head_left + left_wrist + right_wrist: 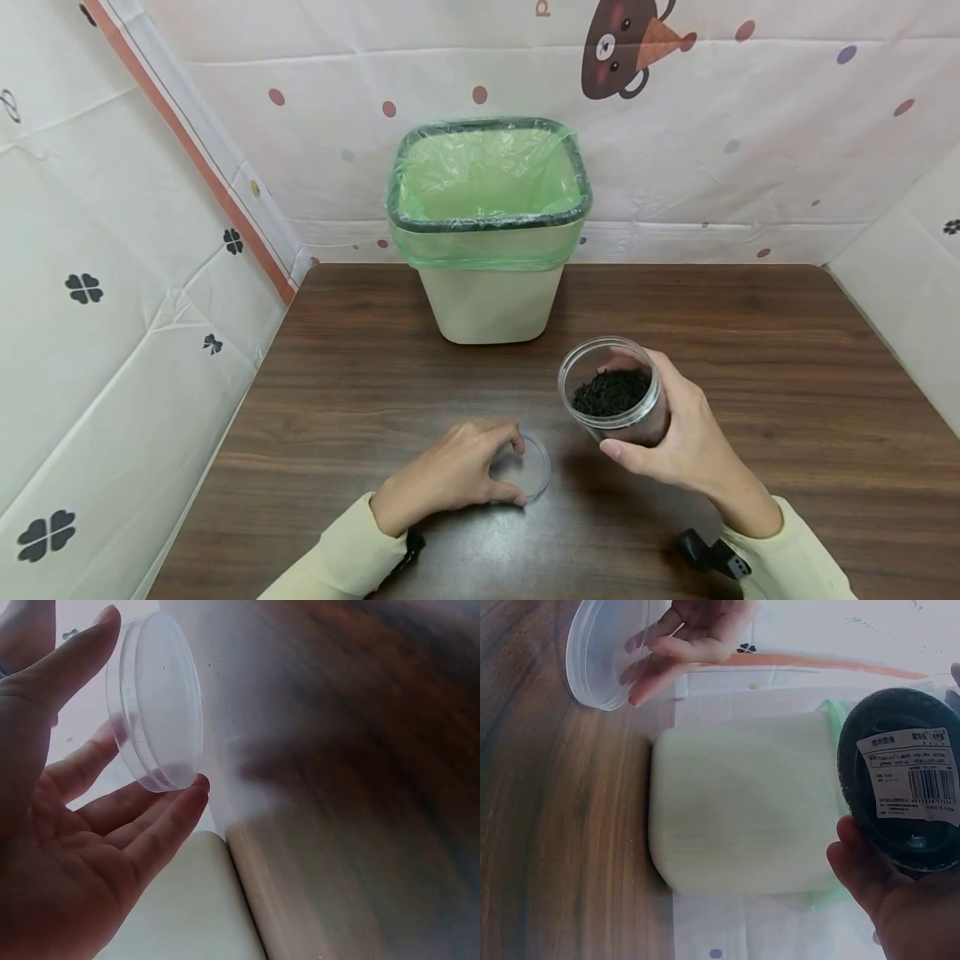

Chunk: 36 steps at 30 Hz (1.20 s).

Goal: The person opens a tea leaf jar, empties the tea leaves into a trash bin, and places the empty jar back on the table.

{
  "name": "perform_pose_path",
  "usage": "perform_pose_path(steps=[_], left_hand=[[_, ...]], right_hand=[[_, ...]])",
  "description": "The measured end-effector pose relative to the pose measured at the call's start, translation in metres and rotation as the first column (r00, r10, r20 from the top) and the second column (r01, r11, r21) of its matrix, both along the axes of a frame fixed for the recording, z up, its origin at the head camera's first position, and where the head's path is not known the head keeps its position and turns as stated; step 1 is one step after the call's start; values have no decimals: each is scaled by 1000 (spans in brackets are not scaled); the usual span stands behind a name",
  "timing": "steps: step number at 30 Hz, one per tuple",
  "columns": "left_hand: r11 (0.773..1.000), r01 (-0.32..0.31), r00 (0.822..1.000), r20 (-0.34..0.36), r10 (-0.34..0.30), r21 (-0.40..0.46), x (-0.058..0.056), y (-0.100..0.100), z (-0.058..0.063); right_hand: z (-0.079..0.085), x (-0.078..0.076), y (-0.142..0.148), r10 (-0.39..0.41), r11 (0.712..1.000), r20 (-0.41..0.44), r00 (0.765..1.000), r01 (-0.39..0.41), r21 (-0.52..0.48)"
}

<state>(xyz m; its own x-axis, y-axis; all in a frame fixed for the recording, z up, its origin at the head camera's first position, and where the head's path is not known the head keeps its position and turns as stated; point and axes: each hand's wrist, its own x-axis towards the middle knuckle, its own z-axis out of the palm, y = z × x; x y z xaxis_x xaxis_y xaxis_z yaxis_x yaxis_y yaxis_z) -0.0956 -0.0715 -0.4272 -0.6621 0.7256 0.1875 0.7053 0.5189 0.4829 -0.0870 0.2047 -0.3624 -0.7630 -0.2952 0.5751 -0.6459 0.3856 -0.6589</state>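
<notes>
My right hand (678,433) grips a clear round jar (651,421) from its right side, raised above the table and tilted. Dark, shredded stuff like loose tea leaves (611,393) lies inside the jar, whose mouth is uncovered. On the jar's bottom, the right wrist view shows a white label (911,776) with a barcode. My left hand (457,467) pinches a clear round lid (528,467) by its rim, thumb on one side and fingers on the other. In the left wrist view the lid (161,705) is held off the table.
A pale bin (491,304) with a green bag (487,250) folded over its rim stands at the table's back, ahead of both hands. The wooden table (330,392) meets a patterned cloth wall (330,150). A black wrist strap piece (712,557) hangs under the right sleeve.
</notes>
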Motion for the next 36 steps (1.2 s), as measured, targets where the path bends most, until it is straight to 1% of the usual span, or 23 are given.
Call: perform_pose_path(steps=[4, 9, 15, 22, 29, 31, 36], left_hand=[[999, -6, 1000, 0, 6, -46, 1, 0, 0], [994, -13, 1000, 15, 14, -106, 2, 0, 0], [991, 5, 1000, 2, -5, -135, 2, 0, -2], [991, 8, 1000, -16, -10, -133, 2, 1, -4], [993, -2, 1000, 11, 4, -122, 1, 0, -3], [994, -7, 1000, 13, 9, -113, 0, 0, -3], [994, -19, 1000, 12, 20, -105, -1, -2, 1]], right_hand=[[1, 0, 0, -7, 1000, 6, 1000, 7, 2], [4, -2, 0, -4, 1000, -20, 1000, 4, -3], [5, -3, -1, -12, 1000, -24, 1000, 12, 1], [8, -4, -2, -4, 1000, -35, 999, 4, -10], [35, 5, -15, 11, 1000, -43, 999, -12, -25], [38, 6, -16, 13, 1000, -47, 999, -15, -27], [39, 5, -17, 19, 999, -64, 998, -21, -30]])
